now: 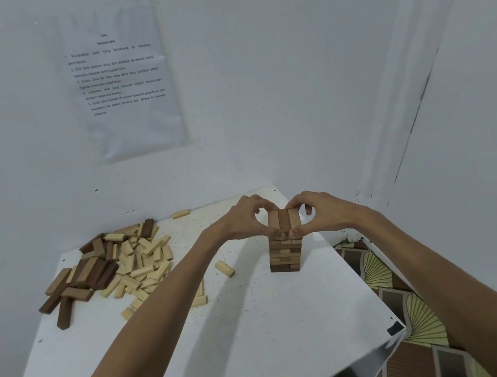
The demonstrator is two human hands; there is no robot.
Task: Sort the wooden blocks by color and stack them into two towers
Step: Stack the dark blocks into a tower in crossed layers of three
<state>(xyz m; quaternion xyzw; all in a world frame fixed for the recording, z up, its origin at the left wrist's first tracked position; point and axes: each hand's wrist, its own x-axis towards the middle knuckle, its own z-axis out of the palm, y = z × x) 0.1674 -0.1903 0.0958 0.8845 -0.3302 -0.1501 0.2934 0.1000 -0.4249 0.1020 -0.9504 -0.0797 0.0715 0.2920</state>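
Left hand (242,224), right hand (325,215) pinch tower (283,254) top.

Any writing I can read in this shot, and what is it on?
White paper sheet on the wall, item 1: "Kumpulkan blok yang berselerak ke kawasan".
Its heading and remaining numbered lines: too small and blurred to quote.
Wooden blocks and white table: no writing visible.
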